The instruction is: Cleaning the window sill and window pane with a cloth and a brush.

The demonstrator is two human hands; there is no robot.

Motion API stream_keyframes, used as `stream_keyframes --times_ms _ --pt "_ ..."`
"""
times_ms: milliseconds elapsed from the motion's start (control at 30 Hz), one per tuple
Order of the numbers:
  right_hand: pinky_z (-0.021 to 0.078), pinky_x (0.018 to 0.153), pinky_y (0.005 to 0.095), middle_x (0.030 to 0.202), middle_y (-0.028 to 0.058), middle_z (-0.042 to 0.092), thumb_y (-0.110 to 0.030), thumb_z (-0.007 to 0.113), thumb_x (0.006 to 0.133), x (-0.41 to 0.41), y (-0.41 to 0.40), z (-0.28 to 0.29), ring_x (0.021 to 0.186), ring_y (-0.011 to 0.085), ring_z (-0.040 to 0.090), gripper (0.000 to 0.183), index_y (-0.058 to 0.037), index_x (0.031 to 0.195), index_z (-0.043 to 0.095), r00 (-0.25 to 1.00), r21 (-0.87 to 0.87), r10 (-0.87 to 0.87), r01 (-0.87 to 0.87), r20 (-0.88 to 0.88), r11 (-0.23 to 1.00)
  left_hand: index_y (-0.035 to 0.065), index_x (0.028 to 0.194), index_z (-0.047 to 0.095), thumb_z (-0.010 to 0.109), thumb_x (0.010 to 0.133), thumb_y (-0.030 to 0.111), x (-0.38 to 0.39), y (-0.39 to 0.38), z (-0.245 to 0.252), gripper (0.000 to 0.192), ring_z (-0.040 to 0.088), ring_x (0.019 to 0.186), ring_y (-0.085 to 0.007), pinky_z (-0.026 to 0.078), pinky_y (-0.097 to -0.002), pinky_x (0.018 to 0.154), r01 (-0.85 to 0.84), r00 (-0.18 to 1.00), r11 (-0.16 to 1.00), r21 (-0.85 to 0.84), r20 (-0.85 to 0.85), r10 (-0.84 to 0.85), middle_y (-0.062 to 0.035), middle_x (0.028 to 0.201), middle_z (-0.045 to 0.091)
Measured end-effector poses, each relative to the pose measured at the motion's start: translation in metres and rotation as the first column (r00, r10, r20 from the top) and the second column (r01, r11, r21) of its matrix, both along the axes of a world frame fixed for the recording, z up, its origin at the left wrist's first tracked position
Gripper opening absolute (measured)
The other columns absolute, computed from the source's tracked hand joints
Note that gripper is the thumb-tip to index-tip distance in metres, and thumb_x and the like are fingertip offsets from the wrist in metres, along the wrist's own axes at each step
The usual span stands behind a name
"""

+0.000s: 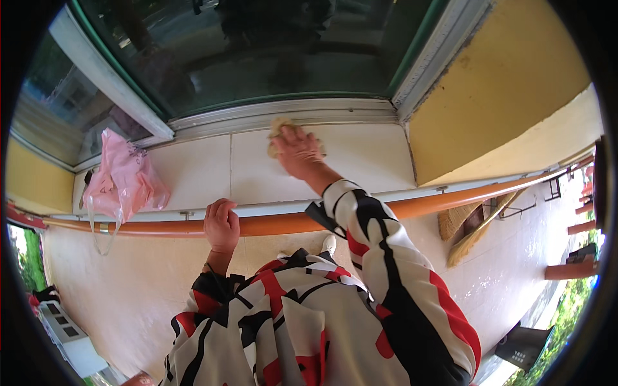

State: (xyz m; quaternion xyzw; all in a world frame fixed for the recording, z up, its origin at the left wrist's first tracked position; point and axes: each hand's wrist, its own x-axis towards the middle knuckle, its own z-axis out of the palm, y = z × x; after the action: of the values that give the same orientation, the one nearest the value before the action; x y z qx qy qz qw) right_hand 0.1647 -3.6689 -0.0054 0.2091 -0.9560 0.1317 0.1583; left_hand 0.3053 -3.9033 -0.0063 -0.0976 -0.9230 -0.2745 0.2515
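Note:
My right hand (299,150) presses a beige cloth (281,126) down on the white tiled window sill (198,169), close to the metal window track (289,112). The cloth shows around the fingers and is partly hidden beneath the palm. My left hand (222,224) rests on the orange handrail (275,225), its fingers curled over the top. Behind the track stands a dark glass pane (270,58) with a green edge. A pink plastic bag (125,178) sits at the left end of the sill, one handle hanging over the rail.
Yellow walls (487,91) flank the window. Below the rail at the right, brooms (475,236) lie or lean near the tiled floor (130,275). A dark bin-like container (523,345) is at the lower right, and a pale box-shaped object (75,337) at the lower left.

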Motion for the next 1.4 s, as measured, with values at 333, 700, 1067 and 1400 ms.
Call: stream_keyframes --times_ms 333,700,1067,1400 --pt "0.0453 0.082 0.0453 0.111 0.0089 0.057 -0.034 0.058 0.083 0.004 0.203 0.006 0.103 0.028 0.054 0.032 -0.0121 0.106 0.061 0.661 0.27 -0.744 0.737 -0.101 0.619 0.0086 0.087 0.062 0.053 0.077 0.004 0.001 -0.002 -0.002 0.015 0.06 0.079 -0.0321 0.049 -0.0421 0.07 0.008 0.999 0.998 -0.069 0.033 -0.006 -0.0091 0.085 0.064" --pt "0.0522 0.078 0.0426 0.104 0.0165 0.067 -0.037 0.055 0.084 0.101 0.189 0.112 0.091 0.0291 0.067 0.036 -0.0075 0.099 0.07 0.526 0.401 -0.368 0.054 0.767 0.914 0.0091 0.087 0.061 0.053 0.076 0.003 0.004 -0.005 -0.002 0.015 0.059 0.074 -0.0322 0.046 -0.0417 0.066 0.013 0.999 0.998 -0.069 -0.031 -0.015 -0.0089 0.08 0.062" --pt "0.0417 0.091 0.0458 0.115 0.0075 0.051 -0.022 0.056 0.084 0.031 0.15 0.004 0.109 0.0315 0.048 0.028 -0.0171 0.111 0.054 0.92 0.324 -0.387 0.386 -0.065 0.864 0.0086 0.084 0.062 0.053 0.076 0.004 0.0 -0.002 -0.005 0.013 0.06 0.075 -0.0324 0.047 -0.0413 0.067 0.004 1.0 0.995 -0.101 0.007 -0.004 -0.0094 0.08 0.063" --pt "0.0524 0.081 0.0441 0.11 0.0167 0.063 -0.021 0.049 0.089 0.072 0.21 0.021 0.106 0.038 0.058 0.028 -0.0035 0.109 0.058 0.626 0.276 -0.746 0.693 0.227 0.666 0.0086 0.084 0.061 0.053 0.076 0.003 -0.001 0.0 -0.004 0.012 0.059 0.075 -0.032 0.047 -0.0412 0.067 0.025 0.999 0.995 -0.098 -0.019 -0.027 -0.0093 0.08 0.063"
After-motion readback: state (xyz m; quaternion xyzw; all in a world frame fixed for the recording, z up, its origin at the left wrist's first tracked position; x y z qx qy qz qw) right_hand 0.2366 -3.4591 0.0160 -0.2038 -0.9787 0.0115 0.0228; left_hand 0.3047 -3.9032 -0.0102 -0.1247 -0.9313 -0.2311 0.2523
